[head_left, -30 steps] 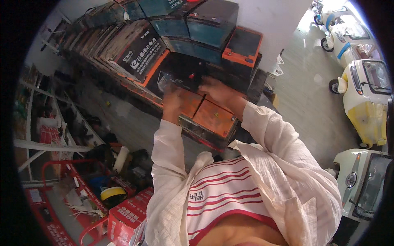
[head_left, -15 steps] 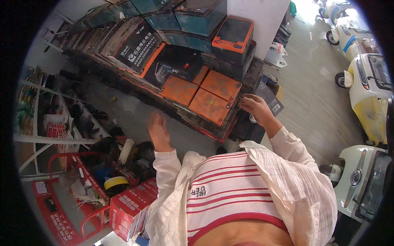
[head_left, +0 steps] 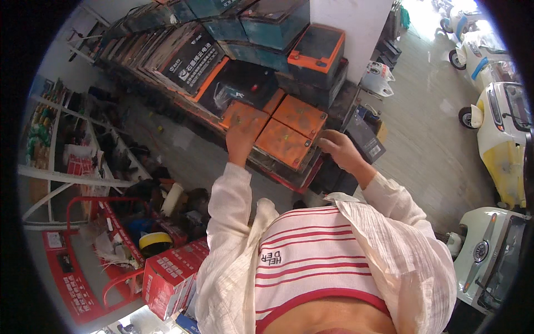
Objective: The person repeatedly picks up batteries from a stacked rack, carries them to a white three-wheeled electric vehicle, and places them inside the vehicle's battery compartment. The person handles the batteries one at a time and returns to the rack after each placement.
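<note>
Orange-topped batteries sit side by side on a low platform: the nearest battery [head_left: 283,143], the left battery [head_left: 239,113] and the back right battery [head_left: 300,114]. My left hand [head_left: 243,139] lies over the near part of the left one, fingers stretched forward, palm down. It hides that battery's front corner. On the other side, my right hand [head_left: 338,149] has bent fingers and thumb closed at the right edge of the nearest battery. The fingertips are partly hidden there.
Black cartons [head_left: 189,64] lean in a row behind the batteries; teal batteries [head_left: 272,25] are stacked beyond. Another orange-rimmed battery [head_left: 317,47] tops a stack. A red box [head_left: 169,278] and cluttered metal shelving [head_left: 72,172] stand left. White scooters [head_left: 506,117] line the right.
My left hand has moved forward and right, from above the floor onto the left orange battery. My right hand has shifted slightly left and nearer, along the nearest battery's edge.
</note>
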A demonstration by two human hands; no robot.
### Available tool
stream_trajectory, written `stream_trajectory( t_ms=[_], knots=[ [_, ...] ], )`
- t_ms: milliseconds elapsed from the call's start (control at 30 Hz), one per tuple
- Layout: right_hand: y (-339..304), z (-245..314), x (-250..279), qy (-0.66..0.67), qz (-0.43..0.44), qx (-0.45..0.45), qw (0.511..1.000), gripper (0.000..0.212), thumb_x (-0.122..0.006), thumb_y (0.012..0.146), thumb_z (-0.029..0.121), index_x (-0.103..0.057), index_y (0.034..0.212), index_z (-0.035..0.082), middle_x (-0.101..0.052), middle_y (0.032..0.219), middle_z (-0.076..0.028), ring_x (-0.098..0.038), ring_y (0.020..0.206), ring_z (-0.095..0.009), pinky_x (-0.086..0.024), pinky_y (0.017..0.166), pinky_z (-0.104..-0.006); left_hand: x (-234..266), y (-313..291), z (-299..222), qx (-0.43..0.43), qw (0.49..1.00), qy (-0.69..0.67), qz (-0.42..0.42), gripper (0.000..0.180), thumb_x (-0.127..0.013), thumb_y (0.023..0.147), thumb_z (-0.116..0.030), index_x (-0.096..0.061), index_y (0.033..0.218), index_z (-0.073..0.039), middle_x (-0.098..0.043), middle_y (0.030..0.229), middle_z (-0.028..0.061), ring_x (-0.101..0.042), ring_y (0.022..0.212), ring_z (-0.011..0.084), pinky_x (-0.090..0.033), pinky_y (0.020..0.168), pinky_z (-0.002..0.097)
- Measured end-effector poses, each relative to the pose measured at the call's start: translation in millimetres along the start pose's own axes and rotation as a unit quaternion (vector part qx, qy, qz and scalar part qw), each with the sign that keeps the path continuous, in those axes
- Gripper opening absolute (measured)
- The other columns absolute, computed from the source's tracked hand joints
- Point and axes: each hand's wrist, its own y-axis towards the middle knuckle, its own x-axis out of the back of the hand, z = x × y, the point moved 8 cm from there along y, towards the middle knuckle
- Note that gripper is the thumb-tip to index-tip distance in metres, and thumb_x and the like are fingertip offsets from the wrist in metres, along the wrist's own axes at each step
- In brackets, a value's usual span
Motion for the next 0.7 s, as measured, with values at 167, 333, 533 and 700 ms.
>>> stream_trajectory(
  t_ms=[167, 333, 533, 700],
  knots=[
    [55.7, 60.5, -60.6, -0.471, 0.021, 0.313, 0.825, 0.051, -0.062, 0.084, 0.019, -0.053, 0.132, 0.004, -0.056, 0.129, -0.016, -0.058, 0.115, -0.031, -0.048, 0.094, -0.0429, -28.9, 37.6, -28.2, -0.015, 0.987, 0.158, -0.028, 0.093, -0.076, 0.078, -0.047, -0.036, 0.142, 0.008, -0.053, 0.131, 0.0288, -0.054, 0.118, 0.0422, -0.046, 0.096, 0.046],
    [108.1, 60.4, -98.3, -0.577, -0.006, 0.382, 0.722, 0.051, -0.054, 0.087, 0.025, -0.052, 0.134, 0.005, -0.055, 0.132, -0.014, -0.052, 0.122, -0.033, -0.046, 0.097, -0.0447, -54.4, 51.0, -9.8, 0.026, 0.982, 0.167, -0.088, 0.1, -0.074, 0.077, -0.05, -0.03, 0.144, 0.009, -0.057, 0.127, 0.0296, -0.054, 0.119, 0.0411, -0.042, 0.1, 0.0486],
    [121.2, 47.8, -103.8, -0.583, 0.006, 0.345, 0.736, 0.055, -0.049, 0.091, 0.036, -0.051, 0.133, 0.0, -0.056, 0.127, -0.017, -0.057, 0.111, -0.033, -0.046, 0.095, -0.0462, -70.6, 55.3, 0.6, 0.04, 0.985, 0.15, -0.081, 0.108, -0.071, 0.078, -0.056, -0.022, 0.148, 0.01, -0.039, 0.147, 0.0286, -0.037, 0.139, 0.0373, -0.024, 0.117, 0.0451],
    [123.1, 68.0, -104.0, -0.624, 0.04, 0.33, 0.707, 0.058, -0.054, 0.088, 0.036, -0.05, 0.131, -0.003, -0.056, 0.122, -0.023, -0.06, 0.105, -0.036, -0.051, 0.086, -0.0443, -71.3, 57.3, 4.8, 0.012, 0.966, 0.206, -0.154, 0.108, -0.071, 0.08, -0.057, -0.02, 0.148, 0.01, -0.038, 0.147, 0.0295, -0.035, 0.139, 0.0412, -0.025, 0.116, 0.0448]
  ],
)
